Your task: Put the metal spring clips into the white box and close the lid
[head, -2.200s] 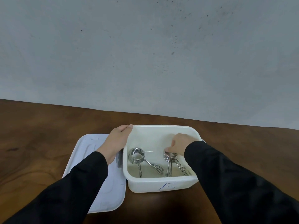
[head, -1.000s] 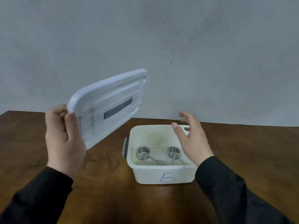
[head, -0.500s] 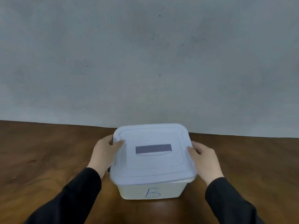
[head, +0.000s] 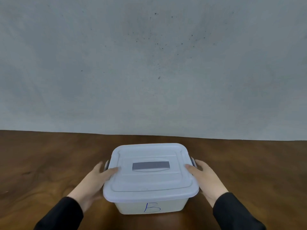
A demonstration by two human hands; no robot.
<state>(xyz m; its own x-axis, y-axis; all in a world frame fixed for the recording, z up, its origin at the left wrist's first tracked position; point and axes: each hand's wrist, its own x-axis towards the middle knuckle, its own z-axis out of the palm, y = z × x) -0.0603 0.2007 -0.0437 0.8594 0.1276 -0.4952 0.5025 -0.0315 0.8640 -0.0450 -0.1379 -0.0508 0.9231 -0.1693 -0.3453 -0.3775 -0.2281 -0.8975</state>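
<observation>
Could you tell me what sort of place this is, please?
Probably a plain workroom or test bench: a bare wooden table, a blank speckled grey wall, and one lidded white box marked "B".

dark brown wooden table with wavy grain (head: 41, 163) — spreads out beyond the fingers on both sides and behind them | pale grey plaster wall with small dark specks (head: 149, 63) — rises past the fingertips, meets table's far edge
</observation>
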